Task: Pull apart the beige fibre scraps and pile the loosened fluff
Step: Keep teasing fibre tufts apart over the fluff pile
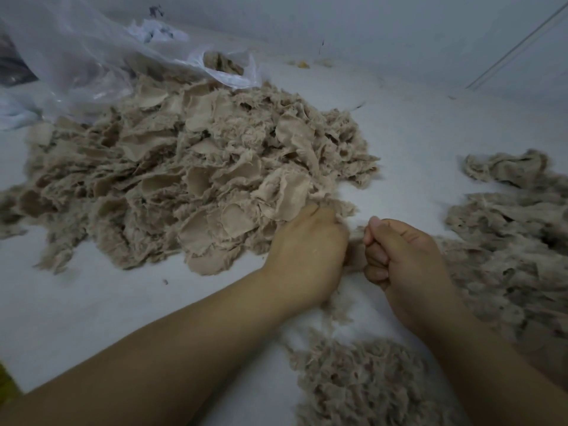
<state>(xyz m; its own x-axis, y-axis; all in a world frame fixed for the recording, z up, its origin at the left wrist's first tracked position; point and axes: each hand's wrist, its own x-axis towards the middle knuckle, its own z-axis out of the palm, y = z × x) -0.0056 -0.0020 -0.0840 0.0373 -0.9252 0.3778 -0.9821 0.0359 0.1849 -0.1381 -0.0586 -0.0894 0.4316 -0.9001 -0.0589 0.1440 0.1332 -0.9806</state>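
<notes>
Gripping one small beige scrap [356,241] between them, the left hand [307,250] and right hand [402,256] are both curled into fists around its ends, near the frame's centre. At ten o'clock from the hands lies the big heap of scraps [190,179]; loosened fluff [516,241] spreads at three o'clock, more at six.

No readable text, no labels, no numbers (dark marks on crumpled paper [156,33] illegible)
</notes>
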